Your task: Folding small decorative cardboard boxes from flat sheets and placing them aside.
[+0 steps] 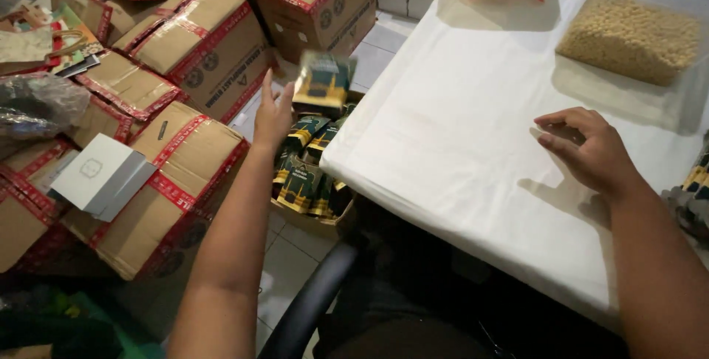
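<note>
Just above the open, empty left hand [273,114], top centre: blurred green-gold pouch [323,82], upright, apparently untouched. Far nearer than the right hand [587,146], loosely curled, empty, on the white table [458,137].

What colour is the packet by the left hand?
Dark green and yellow packet, blurred, beside the left hand; head view.

Two bare hands: left hand [273,117] at centre frame, right hand [587,146] at right. One dark green-and-gold pouch [323,82] blurred just beside the left fingers; several more, count unclear, in an open box [304,174] below it. About eight taped cardboard cartons [210,41] across upper left. One white-covered table [458,145]. One clear tub of tan granules [628,34], upper right. One small white box [100,176], left.
</note>
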